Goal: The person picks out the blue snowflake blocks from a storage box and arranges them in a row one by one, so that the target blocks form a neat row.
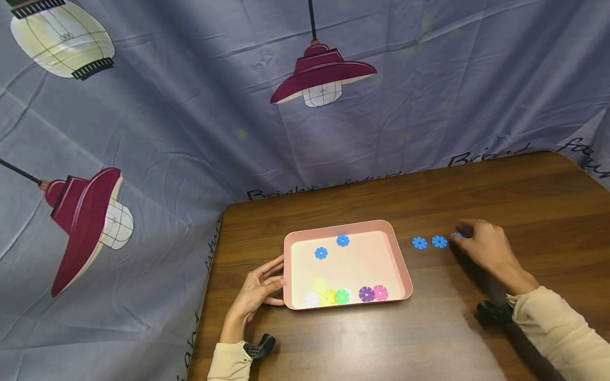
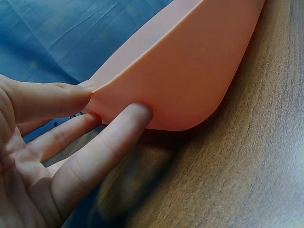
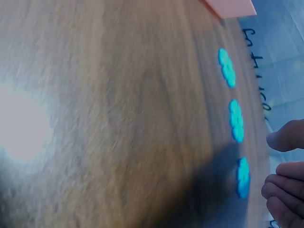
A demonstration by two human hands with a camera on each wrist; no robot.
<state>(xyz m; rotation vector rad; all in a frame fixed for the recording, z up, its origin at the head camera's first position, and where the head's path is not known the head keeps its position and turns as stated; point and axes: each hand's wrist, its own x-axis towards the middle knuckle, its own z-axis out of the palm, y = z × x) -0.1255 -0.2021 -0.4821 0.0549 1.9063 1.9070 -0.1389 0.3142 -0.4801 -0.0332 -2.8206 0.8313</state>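
My left hand is at the left side of a shallow pink tray. Its thumb touches the rim, and its extended fingers rest against the outer wall. To the right of the tray, my right hand hovers by the last of three blue snowflake discs lying in a row: one near the tray, a middle one and one by the fingers. In the right wrist view the thumb and fingers stand apart, with nothing visible between them.
Inside the tray lie two blue discs. Along its near side are yellow, green, purple, pink and whitish discs. A printed curtain hangs behind the wooden table.
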